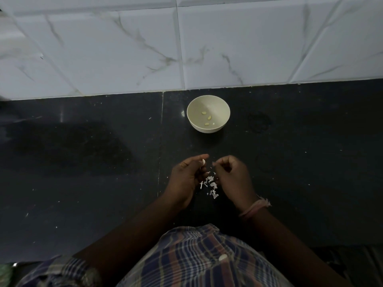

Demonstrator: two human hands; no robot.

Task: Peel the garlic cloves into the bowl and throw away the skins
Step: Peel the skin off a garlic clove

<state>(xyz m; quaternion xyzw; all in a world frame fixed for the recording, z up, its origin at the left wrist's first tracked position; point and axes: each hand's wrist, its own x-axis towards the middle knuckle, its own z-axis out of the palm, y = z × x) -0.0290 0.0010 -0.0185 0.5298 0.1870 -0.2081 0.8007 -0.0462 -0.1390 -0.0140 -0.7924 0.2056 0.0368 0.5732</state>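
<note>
A cream bowl (208, 127) stands on the black counter near the tiled wall, with three peeled garlic cloves (209, 117) lying in it. In front of it, my left hand (187, 179) pinches a white garlic clove (203, 161) between thumb and fingers. My right hand (232, 175) is beside it, fingers curled, pinching a small bit of skin (213, 163) at its fingertips. A heap of white garlic skins (211, 186) lies on the counter between and below the two hands.
The black stone counter (83, 162) runs left and right, with a seam down its middle and small white flecks scattered on it. White marble-look tiles (186, 38) form the wall behind. A faint dark ring mark (259, 122) shows right of the bowl.
</note>
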